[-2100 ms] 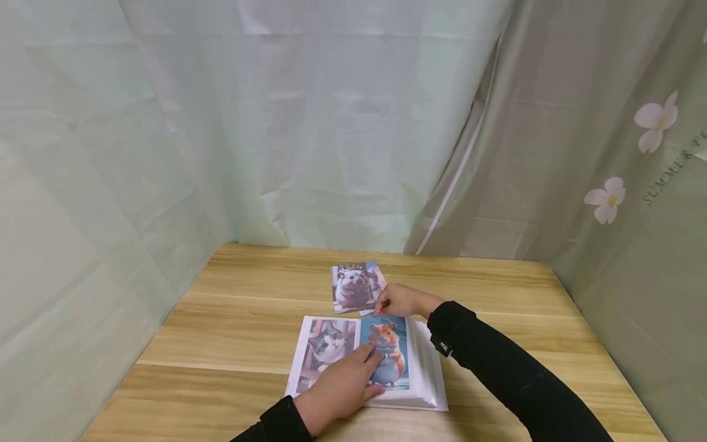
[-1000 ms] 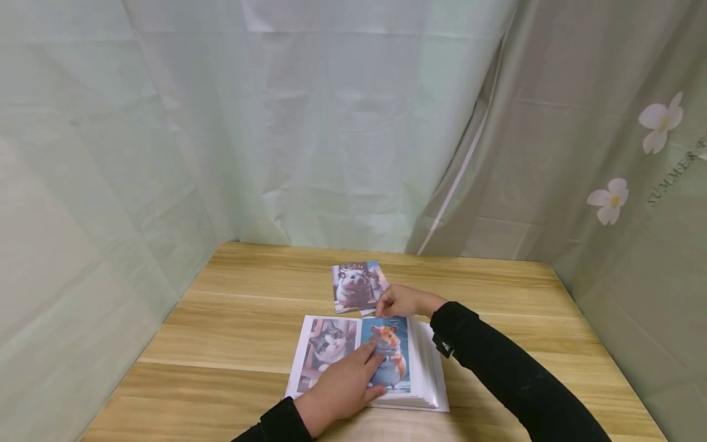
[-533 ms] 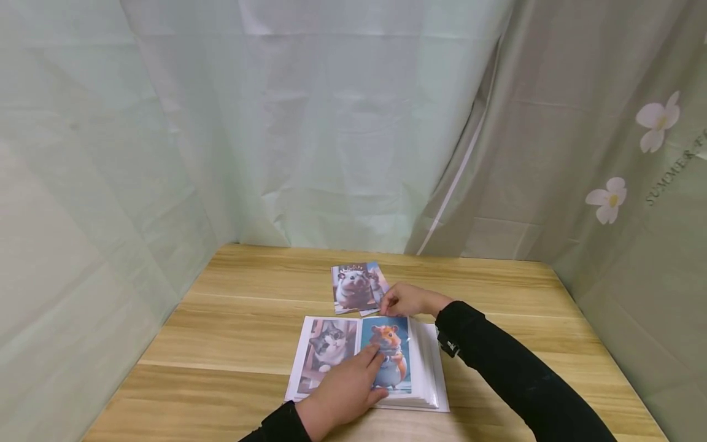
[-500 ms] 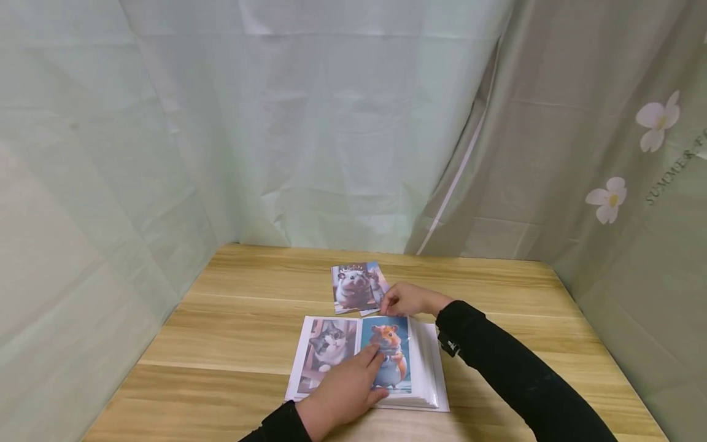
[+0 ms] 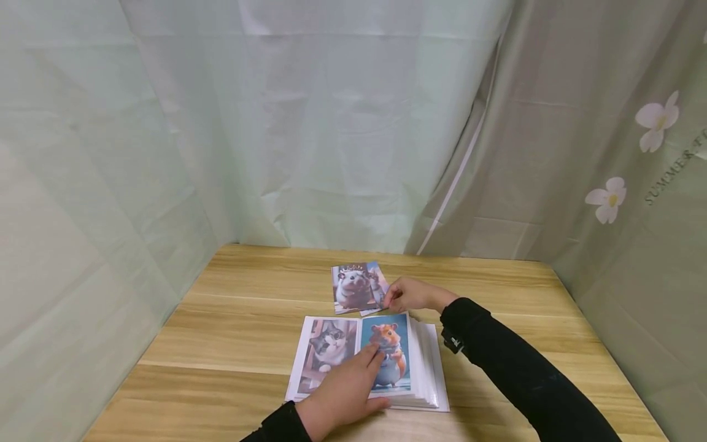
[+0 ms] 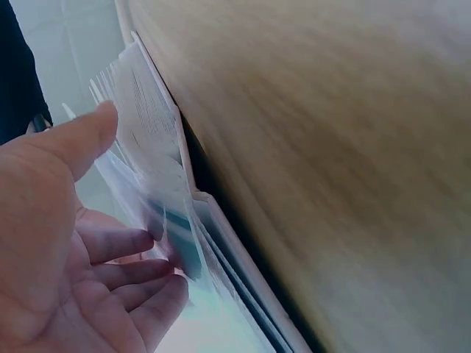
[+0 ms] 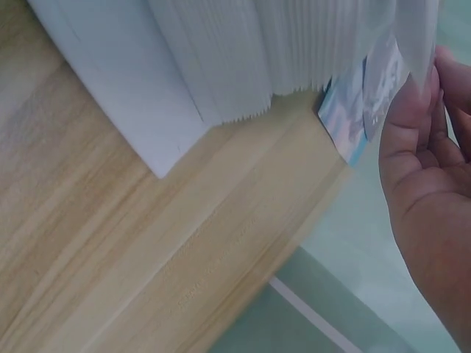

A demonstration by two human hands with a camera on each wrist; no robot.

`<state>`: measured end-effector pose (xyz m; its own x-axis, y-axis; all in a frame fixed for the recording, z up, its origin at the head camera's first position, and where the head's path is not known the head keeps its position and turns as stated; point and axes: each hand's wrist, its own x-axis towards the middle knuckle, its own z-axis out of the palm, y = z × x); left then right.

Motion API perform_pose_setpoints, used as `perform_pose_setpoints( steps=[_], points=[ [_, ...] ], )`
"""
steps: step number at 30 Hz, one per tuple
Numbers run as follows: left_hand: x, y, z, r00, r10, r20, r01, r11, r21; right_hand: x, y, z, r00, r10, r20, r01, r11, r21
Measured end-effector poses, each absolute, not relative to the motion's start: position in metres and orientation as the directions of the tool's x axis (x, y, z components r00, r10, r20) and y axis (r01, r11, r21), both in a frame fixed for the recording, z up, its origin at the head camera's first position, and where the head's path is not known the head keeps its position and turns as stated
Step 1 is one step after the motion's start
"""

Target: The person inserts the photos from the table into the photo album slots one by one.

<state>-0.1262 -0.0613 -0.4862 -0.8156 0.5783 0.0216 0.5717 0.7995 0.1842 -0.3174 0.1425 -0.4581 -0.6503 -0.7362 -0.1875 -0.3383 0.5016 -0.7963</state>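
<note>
An open photo album (image 5: 442, 393) lies on the table, with a cat photo (image 5: 330, 344) on its left page and an orange hamster photo (image 5: 389, 337) in the right page's clear sleeve. My left hand (image 5: 343, 388) rests on the album near the spine, fingers extended over the hamster photo; the left wrist view shows its fingers (image 6: 140, 283) against the pages. At the top of the right page, my right hand (image 5: 414, 294) pinches the album page (image 7: 418, 37) between thumb and fingers, its corner slightly raised. Past the album, several loose photos (image 5: 352, 291) lie overlapped, a crowned hamster on top.
The wooden table (image 5: 232, 319) extends on both sides of the album. Pale curtains (image 5: 353, 135) hang behind and beside it. More album leaves (image 7: 309, 44) are stacked under the pinched page. The loose photos sit just beyond the album's top edge.
My right hand has moved slightly right and away along the page's top, and the page's upper right corner has lifted. My left hand stays on the album, its thumb shifting slightly.
</note>
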Motion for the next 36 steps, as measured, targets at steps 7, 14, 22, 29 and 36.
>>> perform_pose_setpoints(
  steps=[7, 14, 22, 29, 36],
  points=[
    [-0.124, -0.063, -0.485, -0.826, 0.563, -0.003, 0.548, 0.805, 0.229, -0.319, 0.148, -0.452, -0.662, -0.732, -0.162, -0.358, 0.498, -0.79],
    [-0.124, -0.066, -0.485, -0.797, 0.599, 0.071, 0.596, 0.763, 0.253, -0.319, 0.152, -0.444, -0.696, -0.701, -0.158, -0.383, 0.548, -0.744],
    [-0.121, -0.072, -0.476, -0.743, 0.613, 0.27, 0.669, 0.699, 0.254, -0.324, 0.159, -0.442, -0.722, -0.68, -0.126, -0.383, 0.544, -0.747],
    [-0.115, -0.085, -0.467, -0.696, 0.56, 0.45, 0.7, 0.669, 0.25, -0.325, 0.163, -0.45, -0.726, -0.678, -0.119, -0.388, 0.546, -0.743],
    [-0.112, -0.104, -0.468, -0.677, 0.492, 0.548, 0.677, 0.708, 0.202, -0.325, 0.165, -0.455, -0.731, -0.668, -0.136, -0.349, 0.537, -0.768]
  ],
)
